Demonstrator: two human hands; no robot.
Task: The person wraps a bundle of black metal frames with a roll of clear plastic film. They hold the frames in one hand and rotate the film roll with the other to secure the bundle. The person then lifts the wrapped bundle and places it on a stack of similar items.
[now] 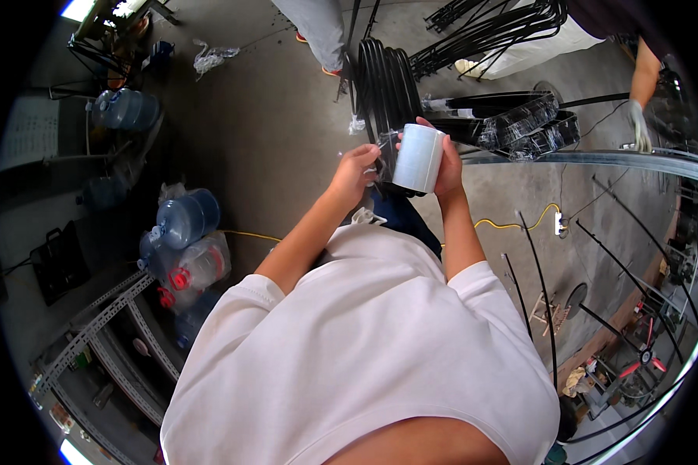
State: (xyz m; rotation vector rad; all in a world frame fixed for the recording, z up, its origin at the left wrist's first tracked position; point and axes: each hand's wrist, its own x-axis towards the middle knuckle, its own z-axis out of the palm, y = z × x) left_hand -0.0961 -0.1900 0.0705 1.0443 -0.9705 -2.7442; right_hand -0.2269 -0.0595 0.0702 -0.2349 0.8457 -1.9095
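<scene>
- Far left, blue water jugs (124,108) lie on the concrete floor (271,132); a second cluster of water bottles (184,232), some with red caps, sits nearer, beside grey slotted metal rails (101,325) at the near left.
- A crumpled scrap of clear plastic (209,56) lies on the floor at the far left-centre.
- The left hand (355,172) is raised in front of the chest, its fingers curled shut around a loose end of clear film, just left of the roll and touching the black hoops.
- A bundle of black hoops (380,85) stands upright directly beyond the hands, far centre; another person's grey trouser leg (318,31) stands just behind it.
- The roll of stretch film (419,159), a white cylinder, is held upright at centre, in front of the lower part of the hoops and between the two hands.
- The right hand (447,170) grips the roll from its right side, fingers wrapped round the back of it, thumb tip showing over the top.
- Right of the hands, more black hoop bundles wrapped in clear film (512,124) lie flat on the floor, far right-centre.
- A yellow cable (512,225) runs across the floor to a white socket strip (558,223) right of the person's arm.
- Far right, another person's gloved hand (637,124) rests on a long curved metal rail (620,157).
- Thin black rods (543,287) lean across the near-right floor.
</scene>
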